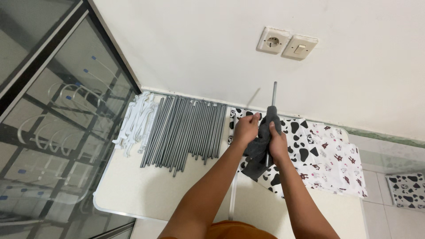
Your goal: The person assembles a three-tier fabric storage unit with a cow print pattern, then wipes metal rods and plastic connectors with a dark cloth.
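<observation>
- My left hand [246, 128] grips a grey cloth [259, 148] around a grey rod [274, 95].
- My right hand [278, 142] clasps rod and cloth, upright over the table [133, 190].
- More rods [186, 130] lie on the table beside white clips [135, 121]; cow-print fabric [327, 157] lies under my hands.

Counts: 2 hands, left hand [246, 128] and right hand [278, 142]; 1 grey cloth [259, 150]; 1 grey rod [273, 95] upright in them; roughly 20+ grey rods [186, 130] on the desk [133, 190], exact count unreadable; 1 pile of white plastic pieces [135, 121]; 2 printed fabrics [327, 157]; 1 wall socket [272, 40]; 1 switch [300, 47].
</observation>
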